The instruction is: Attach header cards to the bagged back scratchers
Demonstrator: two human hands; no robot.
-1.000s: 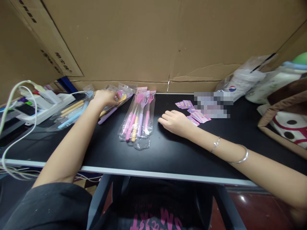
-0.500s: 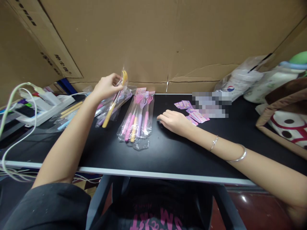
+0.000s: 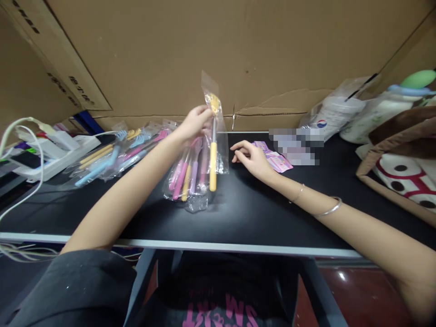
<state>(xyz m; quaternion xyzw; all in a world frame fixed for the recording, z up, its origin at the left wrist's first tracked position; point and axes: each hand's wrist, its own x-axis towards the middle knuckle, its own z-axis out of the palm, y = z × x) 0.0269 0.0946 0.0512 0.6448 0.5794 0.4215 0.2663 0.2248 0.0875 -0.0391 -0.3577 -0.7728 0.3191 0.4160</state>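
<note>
My left hand [image 3: 198, 122] pinches a yellow back scratcher [image 3: 213, 165] in a clear plastic bag, just below its claw-shaped head. The scratcher hangs upright, its handle pointing down, over the right side of a row of bagged pink, purple and yellow back scratchers [image 3: 184, 177]. My right hand [image 3: 252, 159] hovers at or just above the black table, to the right of the hanging bag. Its fingers are loosely bent and apart, with nothing in them. Right behind it lie small pink and purple printed cards [image 3: 279, 161], partly covered by the hand.
More bagged back scratchers [image 3: 112, 156] in blue, yellow and pink lie at the left. Beyond them is a white power strip [image 3: 57, 156] with cables. A bagged cup [image 3: 340, 116], a bottle [image 3: 384, 111] and a brown-handled bag [image 3: 405, 168] stand right. Cardboard [image 3: 163, 54] walls the back.
My left hand has carried the yellow back scratcher rightward from the left pile to above the middle row. My right hand has lifted slightly and its fingers have spread.
</note>
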